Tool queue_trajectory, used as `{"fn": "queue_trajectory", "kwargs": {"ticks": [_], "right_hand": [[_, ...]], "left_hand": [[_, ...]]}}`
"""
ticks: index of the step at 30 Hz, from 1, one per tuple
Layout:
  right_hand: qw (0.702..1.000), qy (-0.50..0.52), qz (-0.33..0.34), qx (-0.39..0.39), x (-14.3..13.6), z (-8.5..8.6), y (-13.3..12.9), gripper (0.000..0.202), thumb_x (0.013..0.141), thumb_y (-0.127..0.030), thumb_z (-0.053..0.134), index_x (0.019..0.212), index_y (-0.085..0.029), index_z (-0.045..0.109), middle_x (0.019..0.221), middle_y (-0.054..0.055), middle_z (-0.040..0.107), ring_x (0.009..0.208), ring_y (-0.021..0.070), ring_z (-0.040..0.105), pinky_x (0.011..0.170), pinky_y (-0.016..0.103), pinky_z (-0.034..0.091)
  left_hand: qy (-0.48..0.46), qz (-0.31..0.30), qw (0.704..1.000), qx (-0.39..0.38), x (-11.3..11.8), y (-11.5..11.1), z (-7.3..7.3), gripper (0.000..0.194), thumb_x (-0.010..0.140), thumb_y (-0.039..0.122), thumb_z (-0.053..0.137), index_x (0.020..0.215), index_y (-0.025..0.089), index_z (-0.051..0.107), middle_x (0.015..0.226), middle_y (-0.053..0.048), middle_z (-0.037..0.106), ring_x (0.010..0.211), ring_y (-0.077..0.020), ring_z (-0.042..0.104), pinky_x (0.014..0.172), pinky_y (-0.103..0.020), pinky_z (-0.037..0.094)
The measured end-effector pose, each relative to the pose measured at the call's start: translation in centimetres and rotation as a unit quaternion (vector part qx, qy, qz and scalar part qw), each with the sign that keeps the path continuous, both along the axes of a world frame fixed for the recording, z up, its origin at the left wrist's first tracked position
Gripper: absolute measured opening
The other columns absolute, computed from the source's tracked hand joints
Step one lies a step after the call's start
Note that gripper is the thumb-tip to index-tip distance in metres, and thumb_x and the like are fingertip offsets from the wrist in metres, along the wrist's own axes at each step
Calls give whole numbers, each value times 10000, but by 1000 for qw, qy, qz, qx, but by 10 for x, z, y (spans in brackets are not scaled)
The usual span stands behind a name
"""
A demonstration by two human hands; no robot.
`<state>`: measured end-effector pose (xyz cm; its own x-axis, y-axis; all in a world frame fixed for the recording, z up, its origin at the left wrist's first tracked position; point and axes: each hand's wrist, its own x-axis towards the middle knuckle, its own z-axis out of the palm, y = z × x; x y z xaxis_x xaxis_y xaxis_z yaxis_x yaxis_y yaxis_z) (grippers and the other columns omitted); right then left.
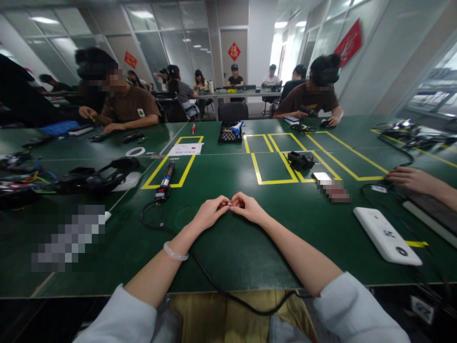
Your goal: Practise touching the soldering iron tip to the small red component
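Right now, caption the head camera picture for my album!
Left hand and right hand hold something tiny above a green table.

My left hand point(213, 212) and right hand point(248, 207) meet over the green table point(228, 257), pinching a tiny part point(230, 204) too small to identify. To the left, a corded tool point(166, 178) lies partly inside yellow tape point(187, 172); right, a white device point(387, 236). A black tray point(221, 136) stands on the far side.
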<state>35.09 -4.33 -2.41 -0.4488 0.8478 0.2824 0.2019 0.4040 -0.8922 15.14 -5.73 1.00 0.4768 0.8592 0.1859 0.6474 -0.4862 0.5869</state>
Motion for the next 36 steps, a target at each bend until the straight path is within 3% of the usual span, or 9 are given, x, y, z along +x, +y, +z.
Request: {"fn": "queue_trajectory", "kwargs": {"ticks": [4, 6, 9, 12, 15, 17, 22, 30, 36], "right_hand": [[1000, -9, -2, 10, 0, 0, 0, 170, 854, -323, 596, 925, -172, 561, 749, -18, 598, 666, 111, 544, 645, 235, 441], [1000, -10, -12, 11, 1, 1, 0, 155, 842, -302, 603, 913, -171, 561, 735, -21, 584, 663, 111, 539, 644, 236, 438], [1000, -12, -24, 5, 1, 2, 0, 149, 825, -286, 614, 898, -169, 558, 731, -21, 574, 655, 110, 534, 639, 235, 436], [1000, -13, -20, -6, 1, 2, 0, 156, 820, -295, 618, 893, -172, 556, 731, -21, 570, 652, 109, 528, 640, 237, 437], [1000, -11, -14, -13, 0, 1, 1, 164, 818, -306, 619, 892, -174, 557, 730, -21, 570, 652, 111, 526, 647, 242, 440], [1000, -9, -15, -13, 0, 1, 1, 165, 817, -309, 620, 889, -173, 559, 733, -19, 571, 657, 114, 528, 649, 246, 440], [1000, -10, -14, -16, 1, 3, 0, 164, 815, -309, 621, 883, -171, 563, 727, -18, 569, 657, 116, 526, 646, 248, 438], [1000, -9, -14, -18, 1, 2, 0, 184, 816, -334, 626, 883, -172, 570, 732, -15, 581, 662, 116, 530, 650, 248, 441], [1000, -9, -15, -21, 1, 1, 0, 203, 823, -359, 624, 889, -173, 577, 742, -13, 590, 674, 117, 536, 668, 251, 445]], "left_hand": [[12, -7, 1000, -14, -4, 3, 3, 338, 958, 438, 390, 1029, 226, 642, 908, -14, 704, 826, -171, 644, 758, -261, 457], [12, 19, 1000, 9, -13, 9, 6, 359, 969, 428, 355, 1064, 232, 641, 959, -18, 705, 889, -175, 642, 807, -270, 456], [48, 133, 984, 108, -39, 24, 8, 364, 961, 404, 361, 1115, 211, 628, 1112, -56, 670, 1044, -211, 600, 922, -320, 431], [128, 287, 930, 188, -76, 38, 7, 393, 934, 379, 396, 1198, 161, 589, 1236, -120, 598, 1162, -273, 529, 1009, -396, 380], [198, 406, 873, 187, -112, 45, 5, 520, 889, 396, 470, 1322, 109, 489, 1362, -185, 492, 1249, -336, 452, 1038, -446, 353], [229, 448, 853, 139, -130, 47, 3, 611, 857, 433, 513, 1355, 87, 444, 1387, -221, 456, 1233, -369, 460, 1002, -471, 388], [248, 463, 851, 10, -153, 51, 0, 585, 851, 495, 497, 1319, 144, 470, 1285, -206, 537, 1110, -380, 547, 841, -499, 490], [241, 457, 856, -20, -168, 60, -3, 621, 810, 508, 550, 1332, 185, 459, 1284, -196, 537, 1127, -375, 551, 831, -476, 502], [238, 436, 868, -11, -154, 58, -2, 595, 774, 493, 576, 1273, 173, 514, 1229, -195, 567, 1082, -360, 575, 815, -435, 498]]}}
